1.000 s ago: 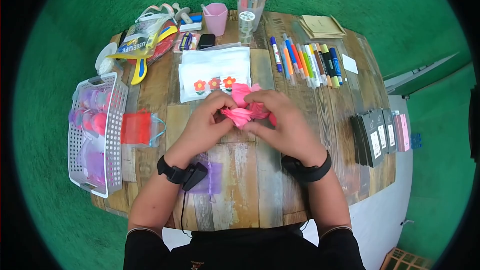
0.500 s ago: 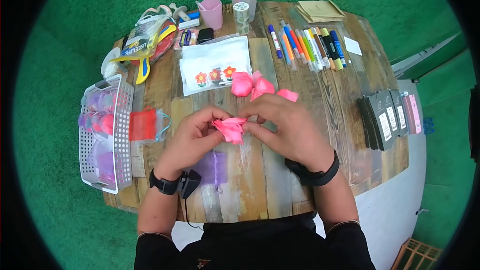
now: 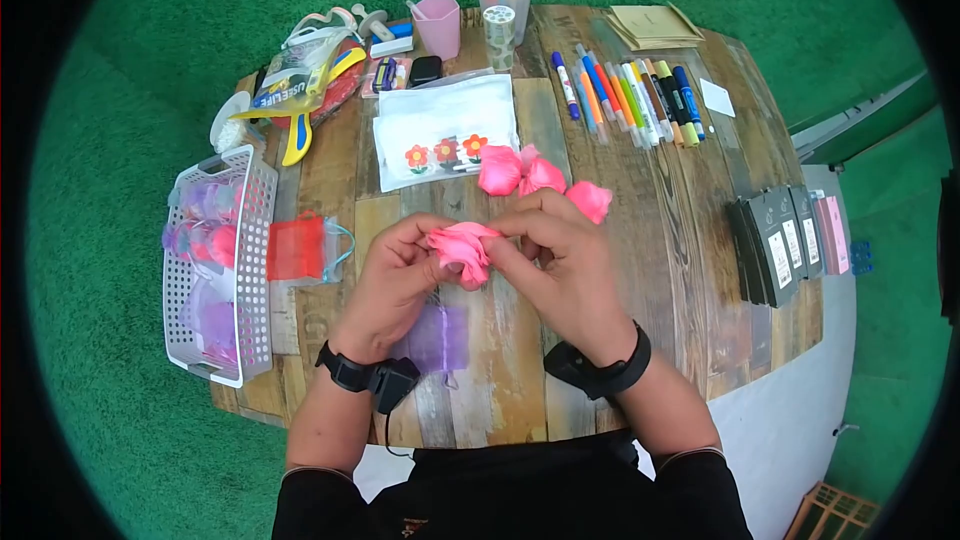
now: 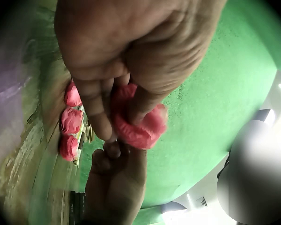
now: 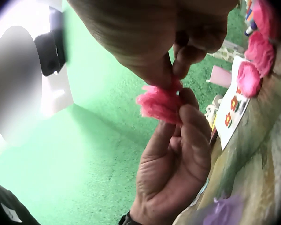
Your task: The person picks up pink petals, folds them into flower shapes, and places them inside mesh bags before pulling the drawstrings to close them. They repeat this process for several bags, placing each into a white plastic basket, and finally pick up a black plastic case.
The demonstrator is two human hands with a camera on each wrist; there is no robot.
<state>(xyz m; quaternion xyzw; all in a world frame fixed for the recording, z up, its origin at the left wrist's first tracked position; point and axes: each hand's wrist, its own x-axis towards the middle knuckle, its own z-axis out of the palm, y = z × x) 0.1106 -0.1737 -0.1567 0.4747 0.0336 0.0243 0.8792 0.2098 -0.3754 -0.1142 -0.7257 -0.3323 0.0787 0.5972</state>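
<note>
Both hands hold a ruffled pink flower-like piece (image 3: 462, 248) above the table. My left hand (image 3: 393, 278) pinches it between thumb and fingers, the thumb pressed into its folds in the left wrist view. Opposite, my right hand (image 3: 565, 265) pinches the edge of the same piece between thumb and forefinger. Three similar pieces lie just beyond the hands: one pink piece (image 3: 499, 170) by the white flower-printed pouch (image 3: 440, 125), a second pink piece (image 3: 543, 176) beside it, and a third pink piece (image 3: 591, 201) to the right. A purple mesh bag (image 3: 440, 337) lies flat near my left wrist.
At left stands a white perforated basket (image 3: 256, 280) of purple and pink items, with a red mesh bag (image 3: 296, 249) beside it. Markers (image 3: 640, 100) lie in a row behind right. Black boxes (image 3: 778, 245) stand at the right edge. A pink cup (image 3: 438, 28) is at the back.
The hands have drawn the one pink piece back towards the body, leaving three others by the pouch. The right fingers have closed onto its edge, and its folds have spread rounder.
</note>
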